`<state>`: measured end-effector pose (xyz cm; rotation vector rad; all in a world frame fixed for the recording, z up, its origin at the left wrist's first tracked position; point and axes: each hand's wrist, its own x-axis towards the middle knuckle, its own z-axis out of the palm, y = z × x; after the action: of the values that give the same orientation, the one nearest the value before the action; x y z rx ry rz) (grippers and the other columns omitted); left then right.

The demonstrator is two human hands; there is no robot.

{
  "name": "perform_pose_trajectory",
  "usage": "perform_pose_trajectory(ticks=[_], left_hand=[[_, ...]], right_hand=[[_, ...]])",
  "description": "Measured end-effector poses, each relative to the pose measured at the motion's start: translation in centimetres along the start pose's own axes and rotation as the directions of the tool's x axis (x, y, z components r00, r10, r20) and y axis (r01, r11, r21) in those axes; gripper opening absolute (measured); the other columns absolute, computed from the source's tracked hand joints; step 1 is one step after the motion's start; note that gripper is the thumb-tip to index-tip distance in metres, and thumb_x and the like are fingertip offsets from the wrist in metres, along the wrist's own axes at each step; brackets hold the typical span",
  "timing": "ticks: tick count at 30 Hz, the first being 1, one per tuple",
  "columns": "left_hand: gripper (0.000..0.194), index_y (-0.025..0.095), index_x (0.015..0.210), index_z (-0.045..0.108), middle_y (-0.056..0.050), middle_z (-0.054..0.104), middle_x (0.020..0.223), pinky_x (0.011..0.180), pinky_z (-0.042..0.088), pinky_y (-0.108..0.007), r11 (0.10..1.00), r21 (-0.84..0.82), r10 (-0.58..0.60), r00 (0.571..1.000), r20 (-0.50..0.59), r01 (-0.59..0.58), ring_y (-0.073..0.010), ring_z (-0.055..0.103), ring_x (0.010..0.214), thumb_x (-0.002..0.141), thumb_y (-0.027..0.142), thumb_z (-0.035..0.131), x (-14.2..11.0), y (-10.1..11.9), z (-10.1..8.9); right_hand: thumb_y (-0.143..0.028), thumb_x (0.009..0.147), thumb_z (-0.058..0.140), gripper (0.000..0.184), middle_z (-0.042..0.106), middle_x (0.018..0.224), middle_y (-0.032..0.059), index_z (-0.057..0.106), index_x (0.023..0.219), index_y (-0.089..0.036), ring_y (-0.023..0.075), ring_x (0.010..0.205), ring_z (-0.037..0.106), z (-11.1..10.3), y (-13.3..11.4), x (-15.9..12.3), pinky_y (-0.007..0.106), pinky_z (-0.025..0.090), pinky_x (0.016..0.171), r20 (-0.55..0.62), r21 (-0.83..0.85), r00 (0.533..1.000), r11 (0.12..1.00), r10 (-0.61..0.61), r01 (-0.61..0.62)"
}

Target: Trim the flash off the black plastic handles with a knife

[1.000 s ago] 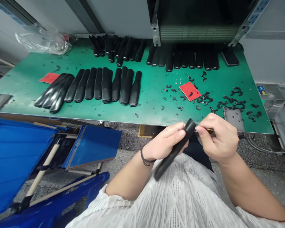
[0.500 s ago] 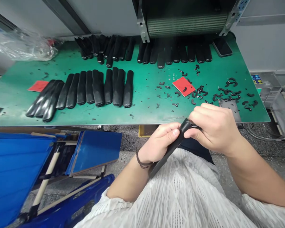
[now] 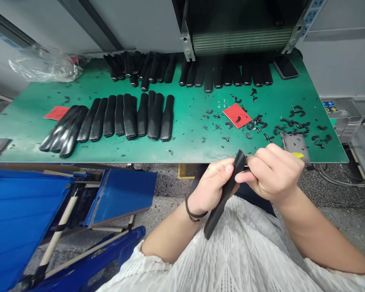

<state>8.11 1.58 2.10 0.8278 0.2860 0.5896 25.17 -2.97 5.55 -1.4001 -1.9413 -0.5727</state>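
My left hand (image 3: 213, 184) is closed around a black handle-shaped piece (image 3: 219, 211), held tilted over my lap with its upper end at the table's front edge. My right hand (image 3: 275, 172) is closed at that upper end, its thumb pointing at the piece. A small dark thing shows at its fingertips; its kind is hidden by the fingers. Similar black handle pieces (image 3: 130, 117) lie in a row on the green table (image 3: 188, 138). Small curved black scraps (image 3: 258, 121) are scattered beyond my right hand, some around a red square (image 3: 237, 115).
More black pieces form back rows (image 3: 208, 79) below a machine with a ribbed roller (image 3: 240, 40). A phone (image 3: 286, 67) lies at the back right, a clear plastic bag (image 3: 45, 67) at the back left. A grey plate (image 3: 295, 144) with something yellow (image 3: 298, 155) is near my right hand. Blue panels (image 3: 121, 194) stand lower left.
The view has shifted slightly. The black piece is held more upright, its lower end swung to the right. Both hands keep their grip, and something yellow now shows beside the right hand.
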Motion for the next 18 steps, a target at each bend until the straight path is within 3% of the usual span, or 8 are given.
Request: perform_pose_trajectory(ticks=[2,4,6,9,11,14,16,18], left_hand=[[0.039,0.017,0.087,0.053,0.007,0.038,0.055,0.042,0.022,-0.020,0.998,0.060,-0.001,1.000,-0.016,0.002,-0.0059,0.030,0.043,0.103,0.052,0.054,0.0,0.1,-0.3],[0.041,0.016,0.085,0.054,0.006,0.041,0.058,0.045,0.025,-0.021,0.983,0.184,0.016,1.000,-0.013,-0.014,-0.0064,0.032,0.047,0.101,0.054,0.056,-0.1,0.6,-0.6],[0.041,0.015,0.085,0.058,0.004,0.045,0.063,0.050,0.030,-0.022,0.930,0.365,0.005,0.997,0.083,-0.035,-0.0074,0.036,0.054,0.099,0.053,0.060,-0.4,1.6,-0.8],[0.034,0.014,0.089,0.062,0.002,0.051,0.069,0.058,0.034,-0.023,0.815,0.571,-0.037,0.976,0.217,-0.096,-0.0087,0.042,0.061,0.098,0.046,0.063,-0.7,3.6,-1.1],[0.032,0.014,0.090,0.062,0.002,0.052,0.071,0.059,0.034,-0.023,0.784,0.607,0.014,0.980,0.197,-0.133,-0.0087,0.042,0.063,0.099,0.044,0.061,-0.8,4.6,-1.5],[0.032,0.014,0.089,0.060,0.002,0.049,0.072,0.060,0.035,-0.023,0.766,0.617,0.069,0.976,0.204,-0.183,-0.0090,0.041,0.064,0.100,0.044,0.060,-0.5,5.2,-2.4],[0.030,0.014,0.090,0.060,0.002,0.049,0.071,0.060,0.034,-0.024,0.764,0.609,0.081,0.968,0.237,-0.213,-0.0089,0.041,0.063,0.100,0.042,0.060,-0.3,4.9,-2.9],[0.029,0.015,0.088,0.060,0.002,0.048,0.071,0.059,0.033,-0.024,0.762,0.605,0.123,0.969,0.216,-0.231,-0.0088,0.040,0.062,0.100,0.041,0.061,-0.3,4.3,-3.3]], right_hand=[[-0.051,0.099,0.062,0.046,0.045,0.060,-0.0013,0.050,0.066,-0.021,0.0133,0.061,0.035,0.1,-0.1,0.1,0.032,0.027,0.057,0.032,0.209,0.996,0.974,0.083,-0.088],[-0.039,0.098,0.066,0.036,0.048,0.062,-0.0026,0.052,0.070,-0.021,0.0110,0.060,0.039,-0.1,0.2,0.2,0.030,0.032,0.058,0.122,0.442,0.971,0.865,0.205,-0.238],[-0.032,0.098,0.067,0.030,0.049,0.064,-0.0032,0.055,0.073,-0.021,0.0095,0.058,0.041,-0.5,0.8,0.3,0.028,0.033,0.056,0.245,0.544,0.903,0.721,0.352,-0.429],[-0.033,0.094,0.073,0.022,0.054,0.069,-0.0013,0.062,0.076,-0.023,0.0109,0.060,0.045,-1.1,1.9,0.0,0.029,0.033,0.054,0.335,0.519,0.766,0.571,0.548,-0.636],[-0.036,0.089,0.078,0.019,0.058,0.073,0.0012,0.065,0.081,-0.024,0.0144,0.065,0.051,-1.3,2.3,-0.1,0.030,0.037,0.055,0.383,0.598,0.751,0.474,0.538,-0.646],[-0.050,0.085,0.080,0.032,0.049,0.069,-0.0010,0.061,0.081,-0.025,0.0148,0.063,0.048,-1.1,1.7,0.3,0.029,0.036,0.053,0.538,0.705,0.769,0.316,0.345,-0.635],[-0.058,0.083,0.078,0.042,0.042,0.066,-0.0036,0.055,0.076,-0.024,0.0122,0.059,0.040,-0.9,0.7,1.0,0.027,0.031,0.050,0.613,0.684,0.736,0.274,0.288,-0.676],[-0.056,0.084,0.078,0.043,0.044,0.066,-0.0042,0.053,0.073,-0.023,0.0102,0.058,0.038,-0.5,-0.1,1.8,0.026,0.029,0.050,0.650,0.626,0.684,0.278,0.332,-0.729]])
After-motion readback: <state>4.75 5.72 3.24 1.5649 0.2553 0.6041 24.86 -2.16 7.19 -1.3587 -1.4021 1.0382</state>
